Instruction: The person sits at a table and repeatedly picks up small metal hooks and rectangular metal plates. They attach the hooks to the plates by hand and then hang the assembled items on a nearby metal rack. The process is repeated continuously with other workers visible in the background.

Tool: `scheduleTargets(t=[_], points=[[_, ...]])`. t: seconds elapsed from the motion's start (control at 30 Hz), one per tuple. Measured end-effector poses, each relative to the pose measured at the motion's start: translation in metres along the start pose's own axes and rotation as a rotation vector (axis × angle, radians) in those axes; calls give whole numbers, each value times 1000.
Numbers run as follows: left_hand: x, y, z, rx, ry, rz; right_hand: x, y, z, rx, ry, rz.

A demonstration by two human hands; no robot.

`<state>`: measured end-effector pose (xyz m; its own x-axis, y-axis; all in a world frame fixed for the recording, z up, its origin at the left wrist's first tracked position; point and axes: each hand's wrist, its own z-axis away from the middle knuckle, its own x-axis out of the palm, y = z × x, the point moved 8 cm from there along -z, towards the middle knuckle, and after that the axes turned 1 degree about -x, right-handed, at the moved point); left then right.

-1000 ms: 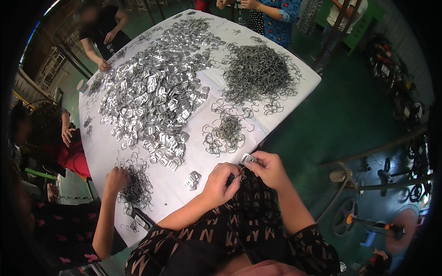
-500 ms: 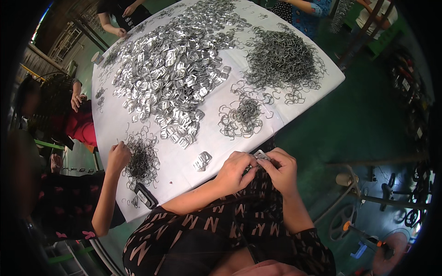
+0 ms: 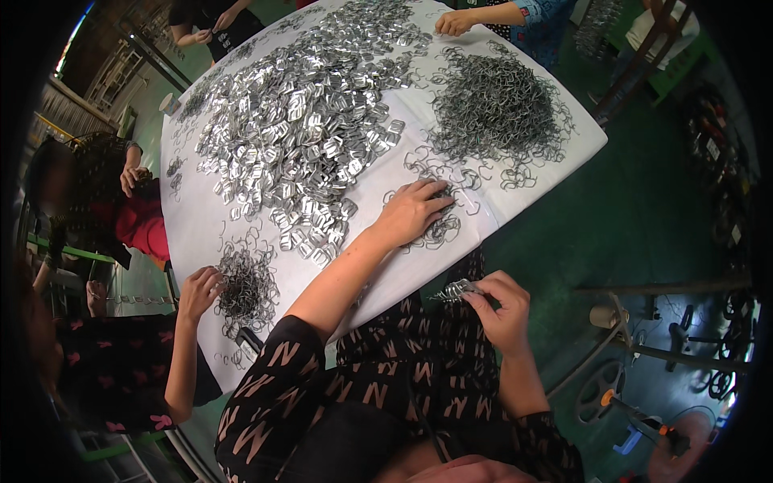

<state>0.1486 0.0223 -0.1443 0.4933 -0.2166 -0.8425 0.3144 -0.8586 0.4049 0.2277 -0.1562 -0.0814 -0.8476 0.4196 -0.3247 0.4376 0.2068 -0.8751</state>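
Note:
My left hand [image 3: 413,213] lies over a small pile of bent wire hooks [image 3: 443,231] near the table's right edge, fingers stretched out and a little apart. Its palm side is hidden, so any hook under it does not show. My right hand [image 3: 505,312], just off the table edge above my lap, pinches a few flat silvery slotted metal buckles [image 3: 459,290] between thumb and fingers. Thin wire ends stick out from these buckles on the left. The large heap of loose buckles [image 3: 290,129] spreads over the table beyond my left hand.
A big mound of wire hooks [image 3: 495,105] covers the white table's [image 3: 555,165] far right. At left, a co-worker's hand [image 3: 199,294] touches another hook pile [image 3: 245,282], near a small black object [image 3: 248,342]. Other people's hands [image 3: 456,22] are around the table. Metal frames stand at right.
My left hand has left the buckles and moved up and forward onto the small hook pile. My right hand has shifted slightly right and down, keeping the buckles. A co-worker's hand has come in at the far edge.

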Motion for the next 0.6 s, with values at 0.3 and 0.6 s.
scheduleTargets(t=[0.3,0.6], points=[[-26,-48,-19,-223,-129,-285,3,7,0,6,-23,11],[37,-54,-84,-116,-159,-603,6,7,3,-4,-21,61]])
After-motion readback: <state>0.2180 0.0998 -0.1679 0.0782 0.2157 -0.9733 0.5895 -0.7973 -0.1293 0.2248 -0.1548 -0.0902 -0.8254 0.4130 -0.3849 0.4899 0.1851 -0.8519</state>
